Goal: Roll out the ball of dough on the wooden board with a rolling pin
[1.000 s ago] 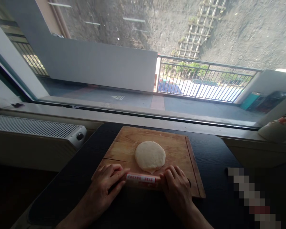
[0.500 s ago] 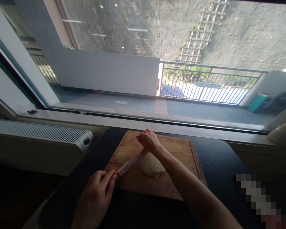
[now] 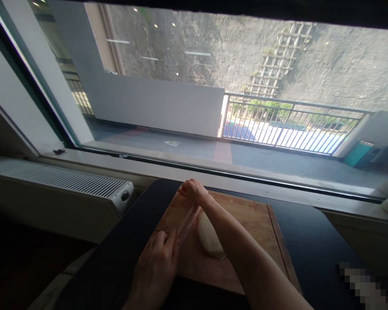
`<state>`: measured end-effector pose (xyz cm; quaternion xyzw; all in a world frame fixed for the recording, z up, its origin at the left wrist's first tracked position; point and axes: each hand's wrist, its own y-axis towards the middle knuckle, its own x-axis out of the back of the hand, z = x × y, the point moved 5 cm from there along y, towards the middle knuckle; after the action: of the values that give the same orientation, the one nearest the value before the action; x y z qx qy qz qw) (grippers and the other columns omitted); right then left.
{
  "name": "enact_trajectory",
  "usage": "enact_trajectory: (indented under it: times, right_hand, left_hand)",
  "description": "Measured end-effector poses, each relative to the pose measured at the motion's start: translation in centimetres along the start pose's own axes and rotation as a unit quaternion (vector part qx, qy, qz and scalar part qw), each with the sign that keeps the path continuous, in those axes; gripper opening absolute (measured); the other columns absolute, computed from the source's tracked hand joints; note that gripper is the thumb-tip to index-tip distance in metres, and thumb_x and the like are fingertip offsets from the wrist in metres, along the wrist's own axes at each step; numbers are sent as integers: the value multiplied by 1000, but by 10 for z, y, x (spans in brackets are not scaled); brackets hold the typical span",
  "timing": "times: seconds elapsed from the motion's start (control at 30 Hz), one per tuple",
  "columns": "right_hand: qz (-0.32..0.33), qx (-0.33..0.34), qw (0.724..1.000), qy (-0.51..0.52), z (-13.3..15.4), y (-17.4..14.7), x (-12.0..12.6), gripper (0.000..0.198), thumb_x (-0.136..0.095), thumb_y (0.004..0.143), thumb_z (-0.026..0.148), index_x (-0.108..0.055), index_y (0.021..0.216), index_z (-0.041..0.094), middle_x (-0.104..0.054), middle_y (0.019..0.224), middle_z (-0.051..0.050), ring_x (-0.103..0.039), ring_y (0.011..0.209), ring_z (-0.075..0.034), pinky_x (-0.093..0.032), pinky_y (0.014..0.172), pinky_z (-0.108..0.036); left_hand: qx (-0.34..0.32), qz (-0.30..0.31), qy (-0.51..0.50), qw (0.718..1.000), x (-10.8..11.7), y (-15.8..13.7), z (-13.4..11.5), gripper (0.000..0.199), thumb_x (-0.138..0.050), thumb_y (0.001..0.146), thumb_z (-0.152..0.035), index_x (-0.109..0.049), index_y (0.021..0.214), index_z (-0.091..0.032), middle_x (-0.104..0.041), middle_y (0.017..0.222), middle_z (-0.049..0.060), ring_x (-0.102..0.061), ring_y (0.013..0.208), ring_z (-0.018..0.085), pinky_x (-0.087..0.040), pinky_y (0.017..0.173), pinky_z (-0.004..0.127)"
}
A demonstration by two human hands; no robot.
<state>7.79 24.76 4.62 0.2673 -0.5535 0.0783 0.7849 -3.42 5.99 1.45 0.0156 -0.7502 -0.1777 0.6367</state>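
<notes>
A slim rolling pin (image 3: 187,224) runs diagonally across the left part of a wooden cutting board (image 3: 248,219). Its near end is in my left hand (image 3: 157,258), whose fingers are closed round it. My right hand (image 3: 193,190) grips the far end, close to the board's back edge. Just right of the pin lies a smooth, flattened lump of pale dough (image 3: 209,237), partly covered by my right forearm. The pin appears apart from the dough. Both ends of the pin are hidden in my hands.
Beneath the board is a dark table (image 3: 313,241) with rounded corners, set against the windowsill (image 3: 142,172). A white radiator (image 3: 121,193) stands to the left. At the lower right is a pixelated patch. Through the window a railing and walkway show.
The rolling pin has shifted left off the dough's edge and is steeper. Both my hands moved with it, the left one inward over the board. The camera view has tilted up slightly.
</notes>
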Motion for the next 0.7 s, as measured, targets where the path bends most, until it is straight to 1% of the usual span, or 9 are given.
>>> enact_trajectory:
  times: [0.1, 0.17, 0.23, 0.37, 0.47, 0.57, 0.7]
  right_hand:
    - [2, -3, 1000, 12, -8, -22, 5, 31, -51, 86, 38, -63, 65, 20, -59, 65, 1, -49, 61, -10, -32, 58, -21]
    - [-4, 3, 1000, 21, -17, -41, 12, 32, -50, 87, 36, -61, 63, 19, -57, 63, 1, -47, 60, -9, -32, 60, -21]
    - [-15, 10, 999, 30, -25, -50, 17, 32, -50, 88, 33, -58, 61, 18, -56, 65, 1, -47, 64, -9, -32, 63, -20]
    - [-43, -8, 998, 39, -32, -37, 14, 34, -47, 89, 30, -56, 59, 17, -55, 64, 0, -45, 63, -11, -32, 63, -22]
    - [-47, -4, 998, 48, -36, -30, 11, 34, -50, 87, 30, -55, 57, 18, -55, 63, 0, -46, 64, -11, -33, 64, -22]
    - [-42, 10, 998, 55, -47, -38, 14, 34, -52, 87, 33, -55, 56, 19, -56, 63, 1, -48, 68, -11, -34, 69, -20]
    - [-63, -24, 997, 39, -73, -49, 26, 38, -44, 91, 30, -56, 58, 18, -55, 65, -1, -48, 70, -12, -34, 72, -23]
  left_hand:
    - [-15, -2, -8, 1000, 3, 8, -1, 37, -32, 94, -32, -50, 125, -22, -53, 88, 5, -56, 84, 20, -45, 74, 33]
    - [-30, -13, -14, 999, 2, 8, 0, 40, -34, 93, -34, -44, 131, -25, -52, 89, 4, -54, 88, 20, -44, 79, 35]
    - [-34, -11, -21, 999, 0, 11, 1, 41, -34, 94, -35, -42, 133, -26, -52, 91, 4, -54, 89, 20, -44, 80, 34]
    - [-23, 1, -11, 1000, -2, 25, 1, 40, -30, 95, -33, -46, 130, -22, -52, 94, 6, -54, 89, 19, -45, 75, 31]
    - [-12, 0, 21, 1000, -2, 29, -6, 40, -32, 94, -32, -48, 128, -20, -53, 91, 6, -54, 87, 21, -44, 73, 33]
    - [-15, 9, 26, 999, 0, 34, -14, 40, -34, 94, -32, -46, 131, -24, -54, 92, 5, -55, 81, 19, -43, 72, 33]
    - [-31, 28, -2, 999, -1, 58, -25, 39, -35, 93, -33, -48, 129, -24, -54, 97, 6, -55, 84, 19, -44, 72, 31]
